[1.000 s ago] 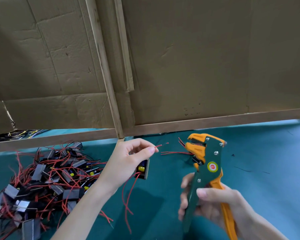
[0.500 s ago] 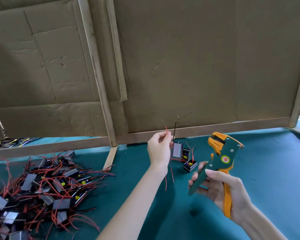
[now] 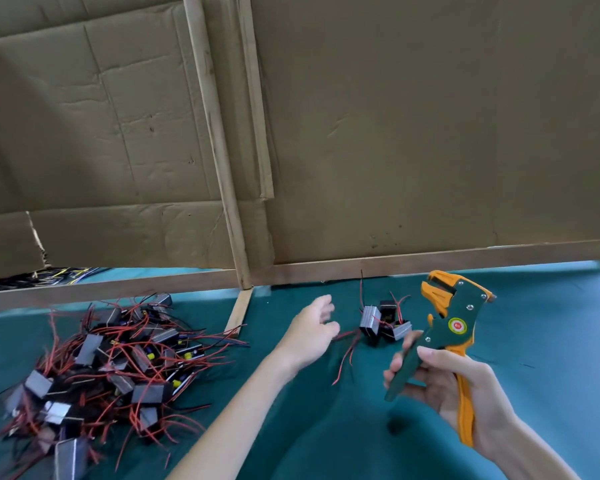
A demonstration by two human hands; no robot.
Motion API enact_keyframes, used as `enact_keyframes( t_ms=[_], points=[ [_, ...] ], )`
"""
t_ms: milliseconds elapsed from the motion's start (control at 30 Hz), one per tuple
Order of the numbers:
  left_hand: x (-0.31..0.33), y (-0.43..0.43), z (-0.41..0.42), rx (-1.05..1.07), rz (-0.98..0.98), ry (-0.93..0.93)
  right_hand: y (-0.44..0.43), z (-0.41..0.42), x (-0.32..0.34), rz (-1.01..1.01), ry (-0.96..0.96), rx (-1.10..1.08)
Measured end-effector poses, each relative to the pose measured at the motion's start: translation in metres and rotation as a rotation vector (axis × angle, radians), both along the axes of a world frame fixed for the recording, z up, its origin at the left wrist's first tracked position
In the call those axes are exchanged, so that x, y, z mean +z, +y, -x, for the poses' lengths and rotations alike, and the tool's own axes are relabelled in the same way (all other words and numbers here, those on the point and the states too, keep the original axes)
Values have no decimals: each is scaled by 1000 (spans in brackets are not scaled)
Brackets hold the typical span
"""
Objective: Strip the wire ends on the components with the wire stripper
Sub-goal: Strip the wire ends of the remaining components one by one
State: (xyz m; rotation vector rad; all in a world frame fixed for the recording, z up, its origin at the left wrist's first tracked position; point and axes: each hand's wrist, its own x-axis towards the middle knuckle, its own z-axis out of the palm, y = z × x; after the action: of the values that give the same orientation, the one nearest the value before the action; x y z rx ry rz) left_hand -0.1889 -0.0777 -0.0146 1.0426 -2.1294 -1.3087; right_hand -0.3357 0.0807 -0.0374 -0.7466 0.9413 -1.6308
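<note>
Green-orange wire stripper [image 3: 455,324] gripped by right hand [image 3: 456,388]; left hand [image 3: 309,332] relaxed, empty, beside three components [image 3: 370,321]

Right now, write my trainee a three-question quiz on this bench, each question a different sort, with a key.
1. True or false: the left hand is gripping a component.
2. Which hand holds the wire stripper? A. left B. right C. both
3. Fill in: the big pile of components lies to the person's ___ of the small group by the stripper.

Key
1. False: its fingers are loose and hold nothing.
2. B: the right hand grips the handles.
3. left
</note>
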Motion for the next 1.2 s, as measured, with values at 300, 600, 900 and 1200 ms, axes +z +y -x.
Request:
enact_keyframes(
  t_ms=[300,600,900,1200],
  points=[
    [16,-90,-142,497,541,-828,-4,-10,1,-33,-3,32],
    [-4,-103,-140,217,827,-1225,-2,-10,-1,-42,-24,34],
    [6,-96,-145,477,788,-596,-2,-10,0,-51,-21,53],
    [66,-95,-135,599,612,-366,-2,-12,-1,-49,-29,51]
  ],
)
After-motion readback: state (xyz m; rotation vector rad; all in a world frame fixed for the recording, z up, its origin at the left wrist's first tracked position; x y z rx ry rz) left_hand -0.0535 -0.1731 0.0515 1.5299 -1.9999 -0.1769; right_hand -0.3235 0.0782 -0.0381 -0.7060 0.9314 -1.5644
